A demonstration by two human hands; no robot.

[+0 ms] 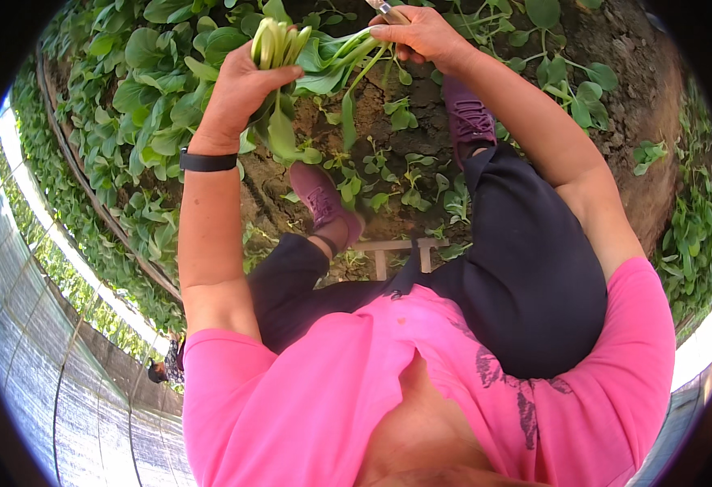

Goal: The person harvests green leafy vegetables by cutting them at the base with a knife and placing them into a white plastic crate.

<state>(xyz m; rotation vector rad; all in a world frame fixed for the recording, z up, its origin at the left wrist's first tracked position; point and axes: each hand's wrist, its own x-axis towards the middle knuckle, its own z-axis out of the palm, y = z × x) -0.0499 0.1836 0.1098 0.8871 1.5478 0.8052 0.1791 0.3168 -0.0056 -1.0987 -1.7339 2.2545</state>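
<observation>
In my left hand (243, 91), at the upper middle, is a bundle of leafy greens (277, 45), its pale cut stalk ends facing up and its leaves hanging below. My right hand (423, 36), to the right of it, pinches the stems of another few leafy greens (350, 55), whose leaves reach over towards the bundle. A tool with a metal ferrule and a light handle (389, 12) also sits in the right hand; its far end is cut off by the picture's top edge.
Dense leafy plants (155, 91) grow at the left, beside a long dark hose or pipe (82, 173). Small plants stand in the soil around my purple shoes (319, 198). Beneath me is a low wooden stool (401, 245). A person (170, 365) is far off at the lower left.
</observation>
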